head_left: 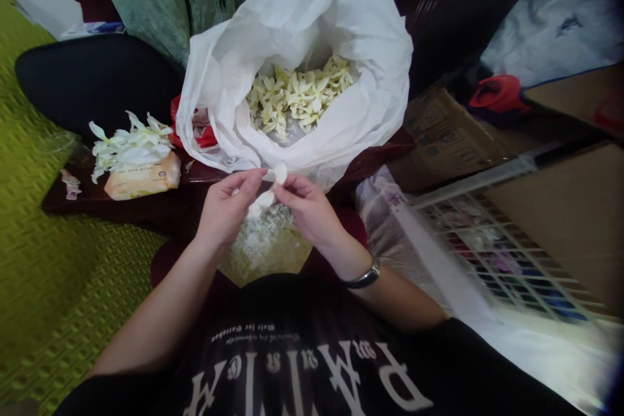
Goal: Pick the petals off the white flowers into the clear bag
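Note:
In front of my body, my left hand point(228, 203) and my right hand point(312, 208) meet with fingertips pinched on a white flower point(279, 174). Its pale petals show between the fingers, while part of it is hidden behind them. Just below sits a heap of small white and pale green flower bits point(263, 237), close to my lap; what contains it is hard to make out. Beyond my hands stands a large white plastic bag point(375, 32), its mouth wide open, with many pale yellow-white flowers point(312, 94) inside.
More white flowers point(129, 143) lie on a tissue pack point(143, 177) at the left of a dark wooden bench point(199, 174). Beside the bag is red plastic point(207, 136). A cardboard box point(448, 136) and a white wire rack point(497, 260) stand right.

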